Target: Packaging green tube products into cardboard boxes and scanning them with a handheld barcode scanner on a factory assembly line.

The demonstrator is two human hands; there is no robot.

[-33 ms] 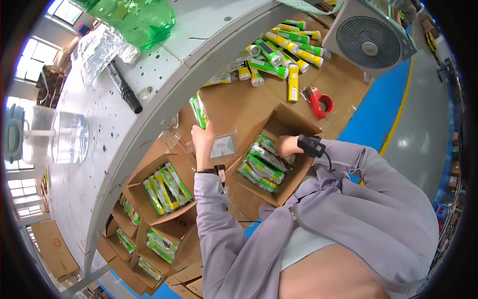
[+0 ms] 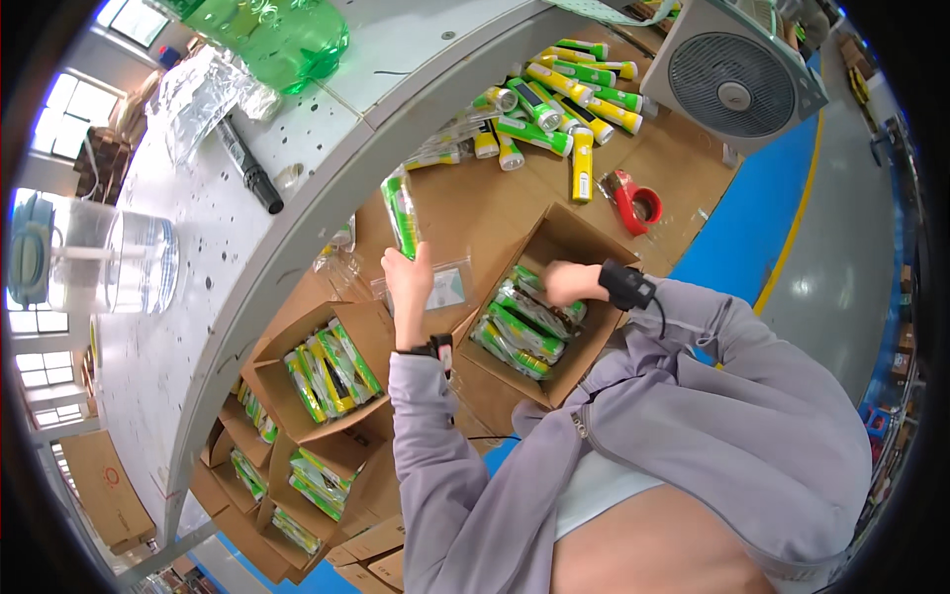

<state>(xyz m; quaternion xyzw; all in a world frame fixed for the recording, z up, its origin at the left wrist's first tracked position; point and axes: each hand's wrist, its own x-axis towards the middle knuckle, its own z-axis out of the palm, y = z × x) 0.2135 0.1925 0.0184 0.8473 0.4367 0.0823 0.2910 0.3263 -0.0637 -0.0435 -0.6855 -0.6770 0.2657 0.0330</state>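
My left hand point(image 2: 408, 277) is closed around the lower end of a green-and-white flashlight point(image 2: 401, 213) in a clear plastic bag, held upright above the cardboard. Over the open carton point(image 2: 584, 238) my right hand point(image 2: 571, 284) is curled, its fingertips hidden, so whatever it may grip cannot be made out. Bagged green and yellow flashlights point(image 2: 524, 332) lie in rows inside that carton, just below the right hand. Beneath my left wrist, a flat clear bag with a pale card point(image 2: 442, 289) rests on the cardboard.
Loose flashlights point(image 2: 564, 94) are heaped at the far side, near a red tape dispenser point(image 2: 631, 203) and a box fan point(image 2: 732, 84). Several filled cartons point(image 2: 332, 371) stand at the lower left. A speckled white tabletop point(image 2: 188, 247) curves along the left, bearing a marker point(image 2: 247, 166) and a green bottle point(image 2: 287, 40).
The bagged flashlight in my left hand has shifted slightly right and up. My right hand has drawn back a little, and its fingers look more curled.
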